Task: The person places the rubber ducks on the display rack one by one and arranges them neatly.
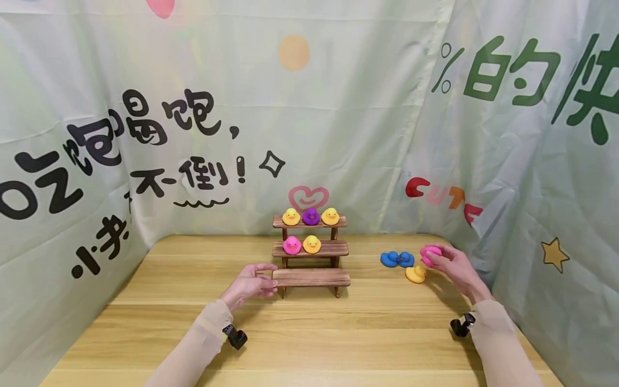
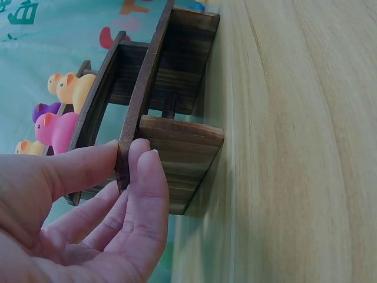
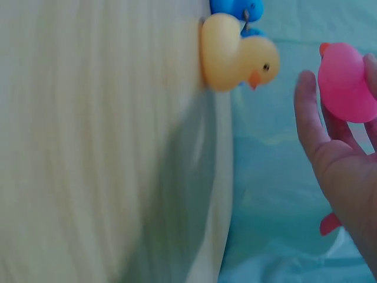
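Observation:
My left hand pinches the left end of the lowest step of a brown wooden three-step stand; the left wrist view shows thumb and fingertips on the board. Held in my right hand is a pink duck, raised off the table; in the right wrist view the pink duck sits among the fingers. A yellow duck and two blue ducks are beside it on the table. The top step carries yellow, purple and yellow ducks, the middle step a pink and a yellow duck.
The wooden table reaches back to a printed pale cloth, which also hangs at the left and right sides. The stand is at the middle rear of the table, with the loose ducks to its right.

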`<state>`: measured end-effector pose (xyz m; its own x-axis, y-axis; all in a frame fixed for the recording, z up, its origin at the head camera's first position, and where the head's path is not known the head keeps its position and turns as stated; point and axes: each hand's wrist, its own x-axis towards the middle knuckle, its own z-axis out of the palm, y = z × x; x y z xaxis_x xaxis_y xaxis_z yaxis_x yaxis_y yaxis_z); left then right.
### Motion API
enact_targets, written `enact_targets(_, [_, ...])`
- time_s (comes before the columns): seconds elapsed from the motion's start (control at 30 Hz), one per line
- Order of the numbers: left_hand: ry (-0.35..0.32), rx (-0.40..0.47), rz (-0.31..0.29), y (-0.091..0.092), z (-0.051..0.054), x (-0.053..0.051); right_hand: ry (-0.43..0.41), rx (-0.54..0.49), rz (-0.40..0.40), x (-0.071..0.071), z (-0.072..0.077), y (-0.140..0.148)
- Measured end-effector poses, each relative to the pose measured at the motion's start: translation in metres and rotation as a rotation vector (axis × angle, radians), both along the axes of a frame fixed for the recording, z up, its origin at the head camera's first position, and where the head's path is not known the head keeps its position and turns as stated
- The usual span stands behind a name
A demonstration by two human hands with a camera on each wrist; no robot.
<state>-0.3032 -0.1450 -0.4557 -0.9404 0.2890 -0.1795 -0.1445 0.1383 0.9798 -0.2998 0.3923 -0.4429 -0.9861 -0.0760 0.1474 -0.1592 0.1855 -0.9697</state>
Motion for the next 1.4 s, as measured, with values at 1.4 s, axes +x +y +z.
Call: enact_targets(1.4, [0.0,-0.009,0.006,0.0,-0.002,-0.001,0.151,0.069,0.068,-0.004,0.027,-0.069])
